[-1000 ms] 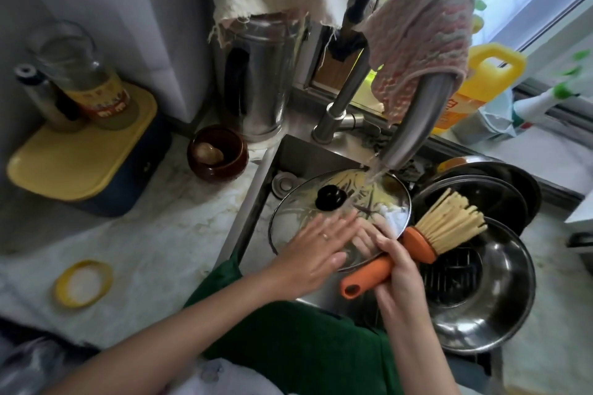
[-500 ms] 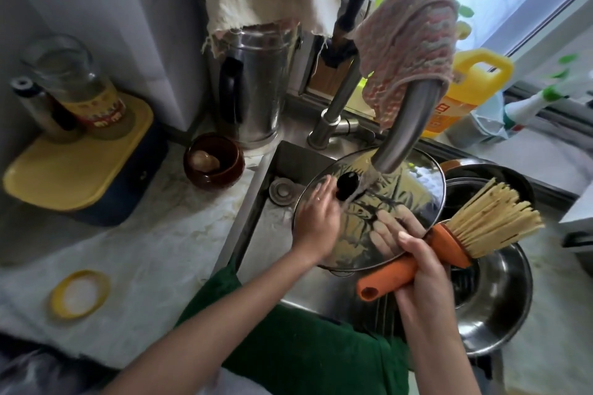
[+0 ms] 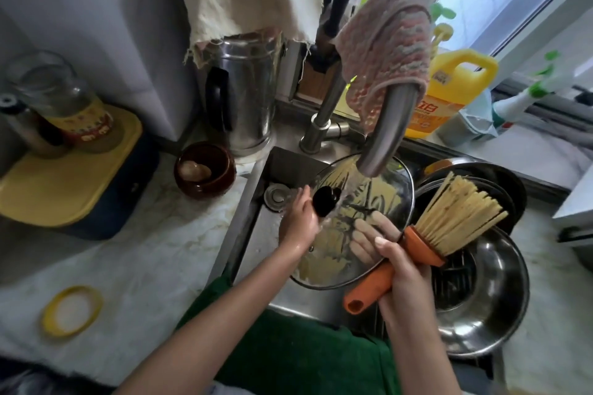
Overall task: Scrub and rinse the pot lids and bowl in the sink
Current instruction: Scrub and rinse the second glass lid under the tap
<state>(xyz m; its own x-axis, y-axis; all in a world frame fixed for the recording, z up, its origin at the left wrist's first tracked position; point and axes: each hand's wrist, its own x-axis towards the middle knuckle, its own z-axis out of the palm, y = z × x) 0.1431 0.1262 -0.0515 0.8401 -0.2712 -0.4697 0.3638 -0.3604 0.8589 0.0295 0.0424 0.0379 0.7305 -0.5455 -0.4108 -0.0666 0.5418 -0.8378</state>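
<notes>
A glass pot lid [image 3: 385,192] with a black knob [image 3: 325,200] stands tilted in the sink [image 3: 256,202], under water running from the faucet [image 3: 385,128]. My left hand [image 3: 298,221] lies flat on the lid's wet face beside the knob, fingers stretched. My right hand [image 3: 404,269] grips the orange handle of a bamboo brush [image 3: 459,212], bristles pointing up and right, off the lid. Its fingers show through the glass, propping the lid from behind. A steel bowl [image 3: 494,298] sits at the right.
More dark lids or pans [image 3: 500,176] are stacked behind the bowl. A pink cloth [image 3: 388,51] hangs over the faucet. A brown jar [image 3: 205,170], steel kettle [image 3: 244,93] and yellow ring [image 3: 72,311] are on the left counter. A yellow detergent jug [image 3: 449,90] stands by the window.
The lid has been lifted from lying flat to tilted upright under the stream. My left hand slid to its left side by the knob; the brush rose to the right.
</notes>
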